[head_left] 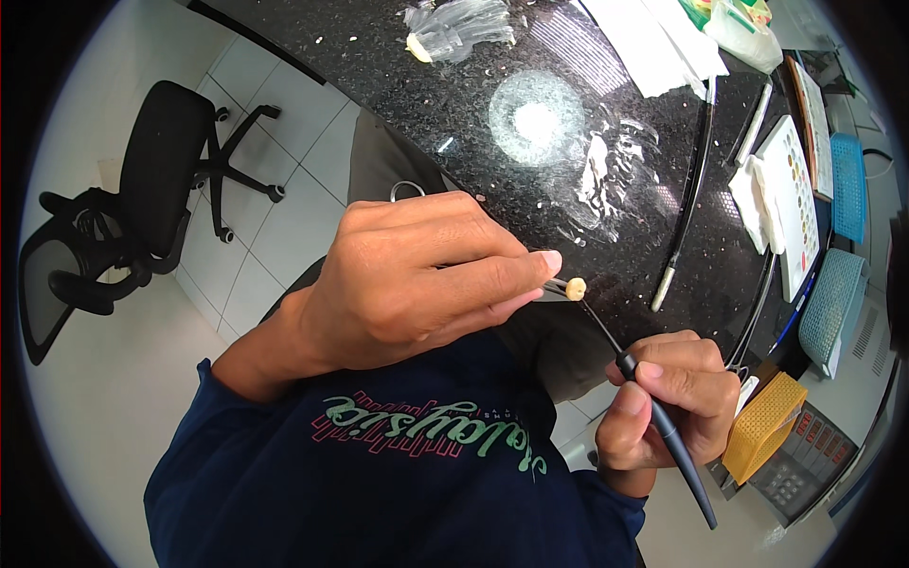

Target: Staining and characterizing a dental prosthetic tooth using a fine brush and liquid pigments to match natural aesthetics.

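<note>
My left hand (426, 270) is closed around metal forceps; a finger ring (407, 187) shows behind the knuckles. At the tips of the forceps (557, 287) sits a small cream-yellow tooth crown (576, 289). My right hand (674, 398) pinches a slim brush (672, 435) with a dark tapered handle. The brush's thin front end reaches up to the crown's lower right side and seems to touch it. Both hands are in front of my body, just off the near edge of the black speckled table.
On the black table (445, 114) are a crumpled clear plastic piece (459, 33), white smears (601, 175) and white paper (653, 43). Black cables (696, 189), a palette with coloured dots (791, 208) and blue and yellow baskets (765, 426) are to the right. An office chair (161, 170) stands left.
</note>
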Motion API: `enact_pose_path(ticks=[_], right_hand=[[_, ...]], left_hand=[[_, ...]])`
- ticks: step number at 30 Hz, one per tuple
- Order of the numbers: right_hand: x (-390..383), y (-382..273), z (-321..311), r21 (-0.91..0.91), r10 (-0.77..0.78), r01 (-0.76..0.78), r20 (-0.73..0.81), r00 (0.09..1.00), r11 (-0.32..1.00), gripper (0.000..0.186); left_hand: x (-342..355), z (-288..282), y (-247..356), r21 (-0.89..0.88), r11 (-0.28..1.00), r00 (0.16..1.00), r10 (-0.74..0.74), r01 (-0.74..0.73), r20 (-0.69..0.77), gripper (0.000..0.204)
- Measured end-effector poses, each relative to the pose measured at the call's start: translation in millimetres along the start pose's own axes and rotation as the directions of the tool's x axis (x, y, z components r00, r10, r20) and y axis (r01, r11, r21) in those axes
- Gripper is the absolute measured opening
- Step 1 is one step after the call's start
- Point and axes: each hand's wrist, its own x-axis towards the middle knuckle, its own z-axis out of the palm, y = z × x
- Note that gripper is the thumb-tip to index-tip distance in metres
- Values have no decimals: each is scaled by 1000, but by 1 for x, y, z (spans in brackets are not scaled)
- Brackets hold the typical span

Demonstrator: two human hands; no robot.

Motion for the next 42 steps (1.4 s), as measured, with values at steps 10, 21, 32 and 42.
enact_pose_path(ticks=[10, 21, 32, 42], right_hand=[[0, 0, -1, -13, -26, 26, 25, 999, 1000, 17], [-1, 2, -1, 4, -44, 44, 8, 999, 999, 18], [1, 1, 1, -7, -48, 48, 16, 999, 999, 16], [2, 0, 0, -5, -31, 31, 29, 999, 999, 16]], left_hand=[[2, -3, 3, 21, 999, 999, -30, 29, 35, 23], [1, -1, 1, 20, 1000, 1000, -6, 6, 13, 23], [1, -3, 1, 20, 1000, 1000, 2, -2, 28, 24], [1, -2, 1, 17, 1000, 999, -1, 1, 33, 24]])
